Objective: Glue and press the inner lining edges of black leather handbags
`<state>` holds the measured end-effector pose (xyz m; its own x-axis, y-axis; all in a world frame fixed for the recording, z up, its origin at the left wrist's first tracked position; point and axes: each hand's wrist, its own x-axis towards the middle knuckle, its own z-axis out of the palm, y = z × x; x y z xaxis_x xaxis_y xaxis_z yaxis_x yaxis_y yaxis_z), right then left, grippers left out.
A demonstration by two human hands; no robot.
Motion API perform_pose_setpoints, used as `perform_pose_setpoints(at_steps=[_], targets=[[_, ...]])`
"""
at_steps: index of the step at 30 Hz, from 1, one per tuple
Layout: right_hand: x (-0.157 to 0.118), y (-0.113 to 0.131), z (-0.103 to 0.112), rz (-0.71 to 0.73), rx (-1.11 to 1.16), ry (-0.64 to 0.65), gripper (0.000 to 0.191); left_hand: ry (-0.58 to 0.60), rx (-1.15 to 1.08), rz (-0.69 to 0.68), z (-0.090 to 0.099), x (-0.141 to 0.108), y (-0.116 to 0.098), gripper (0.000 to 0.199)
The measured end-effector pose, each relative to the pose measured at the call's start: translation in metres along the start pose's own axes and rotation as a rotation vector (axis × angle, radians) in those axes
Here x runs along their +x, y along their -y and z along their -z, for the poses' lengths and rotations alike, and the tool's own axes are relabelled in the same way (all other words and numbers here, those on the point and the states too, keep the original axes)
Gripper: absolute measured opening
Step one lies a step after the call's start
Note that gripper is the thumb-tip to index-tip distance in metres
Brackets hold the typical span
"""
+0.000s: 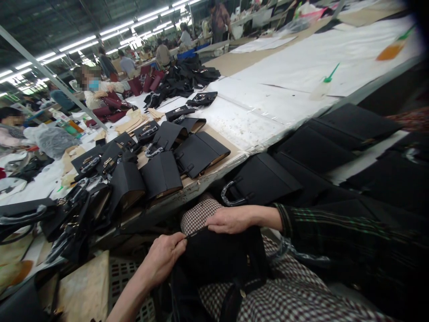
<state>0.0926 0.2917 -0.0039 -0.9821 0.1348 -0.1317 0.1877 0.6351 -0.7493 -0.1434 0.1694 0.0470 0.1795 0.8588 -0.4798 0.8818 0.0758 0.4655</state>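
A black handbag (224, 255) lies across my lap on checked cloth, its upper edge toward the table. At the left corner of that edge my left hand (167, 250) pinches the material between thumb and fingers. Farther right along the same edge is my right hand (231, 220), its fingers curled over the bag and its thumb partly hidden. The bag's strap (234, 299) hangs toward me, and a plastic-wrapped handle (295, 252) shows at its right side.
Several black bags (161, 174) crowd the near edge of the white-covered table (268, 94). More black bags (268, 179) are stacked to my right. A clear bottle with green nozzle (321, 89) stands on the table. A person (100, 89) handles maroon pieces across it; a plastic crate (124, 273) sits lower left.
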Motion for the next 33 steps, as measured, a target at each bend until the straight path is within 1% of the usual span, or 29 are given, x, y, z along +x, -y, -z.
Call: perform_pose_setpoints(at_steps=[3, 6, 8, 11, 13, 15, 16, 18, 20, 22, 25, 29, 33], targets=[[-0.015, -0.01, 0.005, -0.018, 0.056, 0.046, 0.021, -0.006, 0.004, -0.012, -0.001, 0.001, 0.002, 0.035], [-0.03, -0.016, 0.012, -0.091, 0.134, 0.092, 0.022, -0.012, 0.009, -0.016, 0.0, 0.002, 0.005, 0.036], [-0.038, -0.015, 0.017, -0.105, 0.196, 0.09, 0.026, -0.017, 0.019, -0.023, 0.002, 0.002, 0.006, 0.036], [-0.043, -0.006, 0.022, -0.087, 0.303, 0.103, 0.03, -0.031, 0.055, -0.049, 0.005, 0.002, 0.002, 0.032], [-0.039, 0.002, 0.024, -0.104, 0.31, 0.135, 0.034, -0.051, 0.088, -0.075, 0.006, 0.004, -0.004, 0.03], [-0.029, 0.01, 0.023, -0.139, 0.219, 0.145, 0.043, -0.069, 0.125, -0.104, 0.006, 0.008, -0.01, 0.028], [-0.023, 0.012, 0.022, -0.15, 0.151, 0.126, 0.045, -0.076, 0.145, -0.117, 0.006, 0.009, -0.012, 0.027], [-0.009, 0.017, 0.018, -0.126, 0.033, 0.048, 0.041, -0.093, 0.192, -0.131, 0.004, 0.012, -0.013, 0.026], [0.004, 0.02, 0.013, -0.072, -0.032, -0.023, 0.031, -0.12, 0.248, -0.127, 0.002, 0.012, -0.012, 0.027], [0.015, 0.023, 0.008, -0.047, -0.072, -0.064, 0.024, -0.15, 0.305, -0.118, -0.002, 0.011, -0.008, 0.03], [0.025, 0.026, 0.001, -0.07, -0.138, -0.1, 0.022, -0.182, 0.369, -0.117, -0.007, 0.008, -0.002, 0.034], [0.027, 0.025, -0.003, -0.088, -0.142, -0.134, 0.023, -0.225, 0.41, -0.097, -0.013, 0.008, -0.001, 0.036], [0.024, 0.02, -0.002, -0.108, -0.046, -0.138, 0.023, -0.243, 0.403, -0.066, -0.018, 0.015, -0.002, 0.034]])
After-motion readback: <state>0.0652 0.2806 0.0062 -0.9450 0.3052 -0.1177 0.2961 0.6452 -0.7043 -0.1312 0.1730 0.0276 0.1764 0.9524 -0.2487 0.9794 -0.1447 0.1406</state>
